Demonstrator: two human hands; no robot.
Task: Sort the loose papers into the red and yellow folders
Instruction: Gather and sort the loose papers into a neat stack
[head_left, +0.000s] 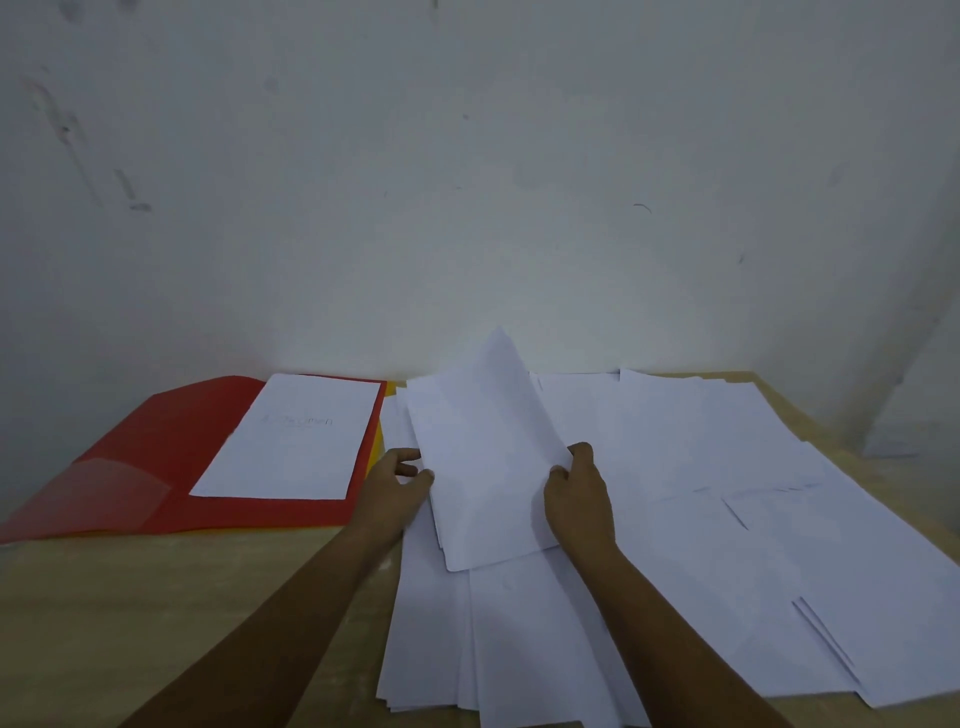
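The red folder (156, 441) lies open at the left of the table, and a white sheet (291, 436) with faint print rests on its right half. Under it, a yellow folder (376, 441) shows only as a thin edge. White loose papers (727, 519) spread over the table's middle and right. My left hand (397, 480) pinches the left edge of a small stack of sheets (483, 467). My right hand (576, 488) grips the stack's right edge, where the top sheet curls upward.
The wooden table (156, 623) runs up to a pale wall (467, 182) directly behind the folders and papers. Bare wood shows at the front left. More paper piles (519, 649) lie between my forearms and reach the table's front edge.
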